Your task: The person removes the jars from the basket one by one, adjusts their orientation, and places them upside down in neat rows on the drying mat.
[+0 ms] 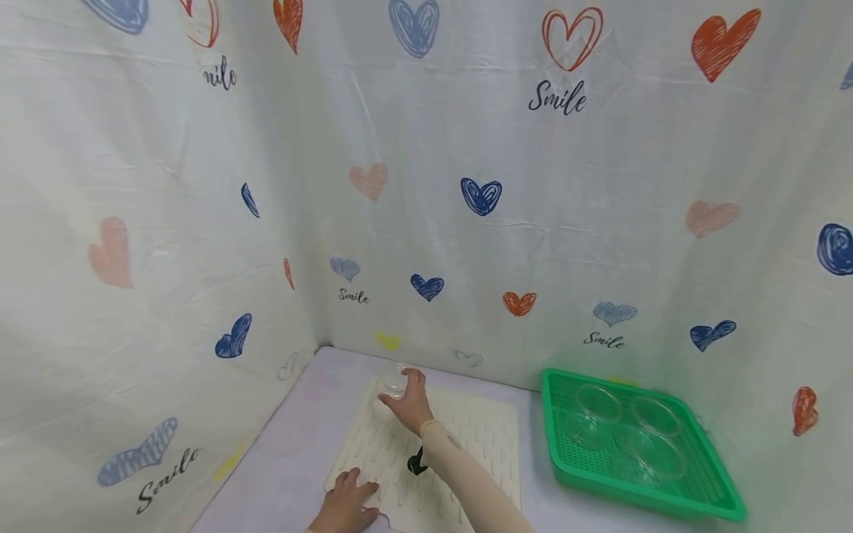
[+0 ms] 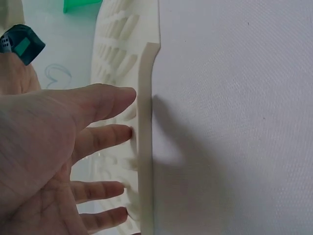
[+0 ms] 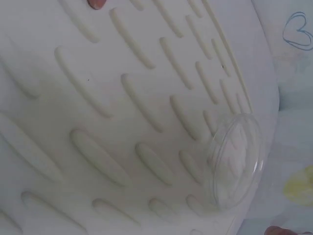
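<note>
A clear round dish (image 3: 237, 161) stands tilted near the far edge of a cream ridged mat (image 1: 480, 422). My right hand (image 1: 409, 403) reaches over the mat beside this dish, thumb and fingers spread apart. Fingertips (image 3: 97, 4) show at the border of the right wrist view, apart from the dish. My left hand (image 1: 344, 503) lies at the mat's near left edge; in the left wrist view its fingers are extended and spread, with the tips at the mat's raised rim. It holds nothing.
To the right stands a green basket (image 1: 653, 502) with several clear round dishes (image 1: 656, 416). A white curtain (image 1: 426, 133) printed with hearts closes off the back and left of the pale table (image 1: 280, 459). A black camera (image 1: 416, 464) sits at the right wrist.
</note>
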Action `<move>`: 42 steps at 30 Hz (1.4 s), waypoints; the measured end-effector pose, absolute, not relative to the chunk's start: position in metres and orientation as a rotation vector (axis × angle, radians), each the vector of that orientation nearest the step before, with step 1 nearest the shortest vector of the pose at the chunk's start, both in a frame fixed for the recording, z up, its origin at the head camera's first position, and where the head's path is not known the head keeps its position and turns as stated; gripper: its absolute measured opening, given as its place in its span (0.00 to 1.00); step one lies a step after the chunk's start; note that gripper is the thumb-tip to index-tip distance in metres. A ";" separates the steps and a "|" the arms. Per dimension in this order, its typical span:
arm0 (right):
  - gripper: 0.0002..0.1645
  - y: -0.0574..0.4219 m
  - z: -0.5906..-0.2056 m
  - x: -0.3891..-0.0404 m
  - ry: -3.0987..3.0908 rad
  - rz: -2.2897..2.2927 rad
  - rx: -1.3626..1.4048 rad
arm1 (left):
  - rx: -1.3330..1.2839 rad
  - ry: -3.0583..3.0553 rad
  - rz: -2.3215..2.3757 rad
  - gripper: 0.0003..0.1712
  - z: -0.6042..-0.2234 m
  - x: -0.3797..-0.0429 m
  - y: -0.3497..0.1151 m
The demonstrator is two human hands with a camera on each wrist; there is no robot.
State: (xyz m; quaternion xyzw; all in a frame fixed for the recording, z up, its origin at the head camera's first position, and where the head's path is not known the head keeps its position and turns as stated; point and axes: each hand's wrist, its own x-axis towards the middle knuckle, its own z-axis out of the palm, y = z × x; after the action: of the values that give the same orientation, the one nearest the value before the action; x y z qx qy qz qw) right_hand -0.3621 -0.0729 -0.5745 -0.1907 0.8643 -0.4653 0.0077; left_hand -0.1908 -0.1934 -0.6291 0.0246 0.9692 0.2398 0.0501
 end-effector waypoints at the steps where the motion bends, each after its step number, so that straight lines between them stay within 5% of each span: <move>1: 0.46 -0.072 -0.575 -0.362 2.716 -1.414 -0.611 | 0.067 2.957 0.725 0.22 -0.629 -0.191 -0.192; 11: 0.44 -0.059 -0.577 -0.365 2.805 -1.163 -0.686 | 0.035 3.003 0.690 0.20 -0.625 -0.194 -0.187; 20: 0.47 -0.020 -0.549 -0.359 2.876 -1.428 -0.623 | 0.035 2.938 0.793 0.16 -0.612 -0.200 -0.193; 34: 0.38 0.164 -0.528 -0.376 3.066 -1.930 -0.037 | -0.092 2.792 0.793 0.12 -0.595 -0.210 -0.189; 42: 0.60 0.260 -0.528 -0.387 3.086 -1.457 0.318 | -0.122 2.757 0.780 0.14 -0.596 -0.212 -0.192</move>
State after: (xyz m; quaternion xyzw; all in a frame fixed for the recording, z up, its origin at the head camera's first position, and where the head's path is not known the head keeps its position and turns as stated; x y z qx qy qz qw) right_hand -0.3871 0.2596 -0.5284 0.0918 0.8912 -0.4207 -0.1426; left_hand -0.2120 -0.1922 -0.5963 -0.0421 0.9524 0.2694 0.1363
